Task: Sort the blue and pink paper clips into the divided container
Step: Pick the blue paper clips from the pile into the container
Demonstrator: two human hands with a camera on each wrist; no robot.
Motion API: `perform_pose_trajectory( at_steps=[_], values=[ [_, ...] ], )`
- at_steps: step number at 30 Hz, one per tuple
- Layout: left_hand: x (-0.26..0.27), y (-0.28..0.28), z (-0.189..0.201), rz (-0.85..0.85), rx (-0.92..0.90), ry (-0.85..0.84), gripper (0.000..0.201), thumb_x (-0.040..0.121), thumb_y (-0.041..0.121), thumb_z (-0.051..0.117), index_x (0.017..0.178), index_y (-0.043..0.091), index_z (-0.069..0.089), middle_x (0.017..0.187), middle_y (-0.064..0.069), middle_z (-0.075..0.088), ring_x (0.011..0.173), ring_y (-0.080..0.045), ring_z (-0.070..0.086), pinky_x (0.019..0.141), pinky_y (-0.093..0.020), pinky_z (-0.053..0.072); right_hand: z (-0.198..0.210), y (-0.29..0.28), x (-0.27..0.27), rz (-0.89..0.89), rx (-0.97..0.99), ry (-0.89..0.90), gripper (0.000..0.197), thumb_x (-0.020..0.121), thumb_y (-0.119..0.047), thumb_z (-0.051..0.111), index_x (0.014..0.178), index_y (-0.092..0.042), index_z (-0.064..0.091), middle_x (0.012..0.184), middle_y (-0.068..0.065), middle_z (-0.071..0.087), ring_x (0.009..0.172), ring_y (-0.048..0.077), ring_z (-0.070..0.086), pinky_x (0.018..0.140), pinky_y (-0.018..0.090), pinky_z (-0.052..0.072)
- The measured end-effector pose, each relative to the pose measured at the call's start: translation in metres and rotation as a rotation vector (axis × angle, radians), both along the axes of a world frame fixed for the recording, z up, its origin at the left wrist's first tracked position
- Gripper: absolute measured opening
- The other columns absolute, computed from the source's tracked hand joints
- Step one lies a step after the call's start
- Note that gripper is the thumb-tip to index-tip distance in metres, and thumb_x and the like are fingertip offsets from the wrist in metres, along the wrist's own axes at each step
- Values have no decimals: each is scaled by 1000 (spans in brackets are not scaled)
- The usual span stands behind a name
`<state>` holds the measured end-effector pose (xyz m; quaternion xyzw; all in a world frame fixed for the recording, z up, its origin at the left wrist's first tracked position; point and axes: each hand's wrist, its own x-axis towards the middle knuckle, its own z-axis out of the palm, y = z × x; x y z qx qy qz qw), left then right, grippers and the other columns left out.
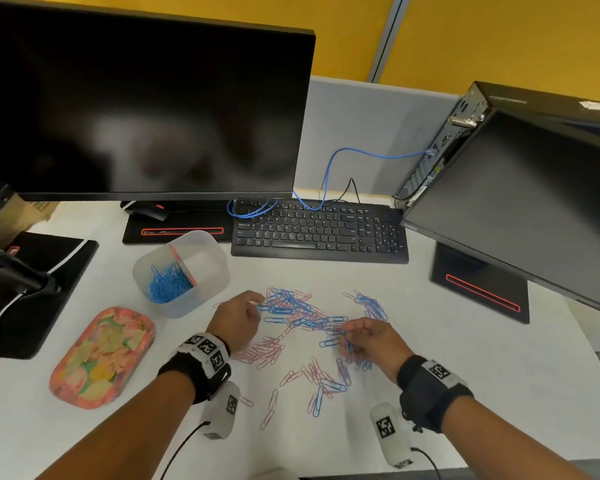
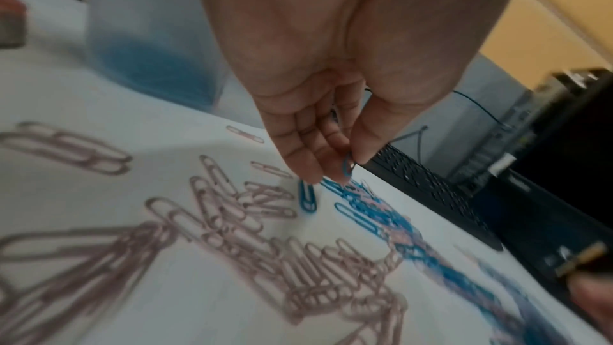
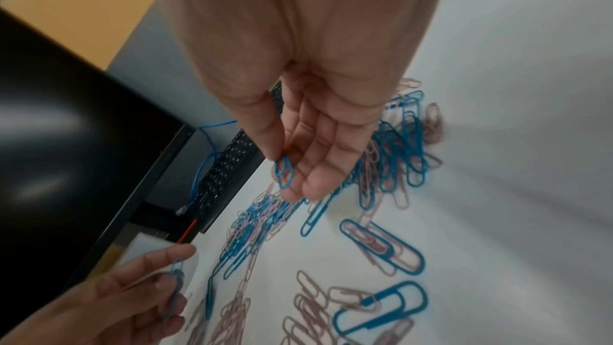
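Note:
Blue and pink paper clips (image 1: 302,317) lie scattered and tangled on the white desk. A translucent divided container (image 1: 182,271) stands at the back left, with blue clips (image 1: 168,284) heaped in its left compartment; the right one looks empty. My left hand (image 1: 239,315) pinches a blue clip (image 2: 347,167) between thumb and fingertips at the left edge of the pile. My right hand (image 1: 368,336) pinches another blue clip (image 3: 283,173) over the right side of the pile. A cluster of pink clips (image 2: 298,266) lies just below the left hand.
A black keyboard (image 1: 321,232) lies behind the pile, under a large dark monitor (image 1: 142,105). A second monitor (image 1: 520,188) leans in from the right. A flowered oval tray (image 1: 101,356) sits at the front left. A blue cable (image 1: 329,174) trails over the keyboard.

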<state>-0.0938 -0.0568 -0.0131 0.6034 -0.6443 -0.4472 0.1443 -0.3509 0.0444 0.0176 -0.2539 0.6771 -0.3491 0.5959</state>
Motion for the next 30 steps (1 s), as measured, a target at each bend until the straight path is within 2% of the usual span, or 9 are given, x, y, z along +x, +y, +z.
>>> perform_pose_trajectory(
  at_steps=[2, 6, 8, 10, 12, 15, 21, 24, 30],
  values=[
    [4, -5, 0, 96, 145, 170, 30, 89, 1, 40, 89, 19, 64, 66, -8, 62, 53, -18, 54, 53, -25, 43, -3, 5, -1, -47, 53, -66, 19, 93, 5, 46, 94, -4, 63, 75, 12, 64, 64, 24, 65, 61, 34, 58],
    [12, -15, 2, 300, 369, 342, 25, 88, -5, 40, 76, 8, 58, 63, -13, 51, 54, -23, 46, 55, -29, 41, -7, 9, -1, -106, 128, -58, 18, 87, -2, 44, 87, -7, 61, 65, 8, 57, 55, 21, 53, 50, 24, 42],
    [14, -18, 3, 278, 364, 259, 22, 88, -3, 42, 76, 6, 58, 66, -13, 49, 56, -24, 45, 57, -31, 42, -10, 13, 0, 58, 98, 180, 9, 84, -12, 52, 82, -13, 60, 67, 4, 60, 56, 15, 51, 51, 22, 36],
    [15, -20, 0, 203, 275, 74, 16, 88, 5, 47, 83, 3, 63, 76, -10, 55, 69, -26, 51, 68, -37, 48, -13, 23, 5, 336, -16, 500, 12, 83, -11, 55, 78, -20, 59, 73, -5, 62, 64, 7, 54, 58, 16, 40],
    [15, -17, 0, 156, 189, -80, 11, 84, 14, 54, 78, 10, 62, 80, -5, 61, 79, -25, 56, 80, -37, 50, -15, 36, 13, 544, -145, 651, 17, 81, -7, 53, 80, -22, 59, 78, -7, 61, 69, 5, 56, 62, 12, 42],
    [10, -9, 2, 74, 104, -239, 6, 81, 25, 62, 79, 21, 59, 86, 1, 64, 86, -21, 61, 81, -31, 51, -24, 52, 22, 762, -205, 776, 16, 81, -10, 52, 91, -22, 57, 85, -8, 56, 78, 11, 54, 66, 17, 41],
    [4, -7, -4, -106, 15, -445, 20, 87, 31, 60, 104, 19, 59, 116, -3, 60, 108, -21, 55, 92, -31, 45, -34, 54, 28, 760, -198, 891, 16, 87, -10, 47, 96, -21, 53, 89, -7, 51, 79, 12, 50, 62, 14, 34],
    [0, -9, -2, -132, 11, -484, 20, 89, 26, 57, 105, 16, 63, 114, -4, 64, 107, -22, 58, 92, -32, 49, -34, 48, 29, 725, -181, 865, 18, 86, -8, 48, 98, -20, 54, 91, -4, 53, 79, 12, 51, 63, 8, 33],
    [4, -5, 2, -135, -8, -437, 15, 88, 21, 51, 94, 17, 65, 105, -5, 67, 100, -23, 60, 86, -32, 51, -35, 46, 29, 677, -129, 799, 19, 88, -9, 51, 101, -22, 57, 95, -2, 60, 84, 12, 57, 75, 13, 44]
  ],
)
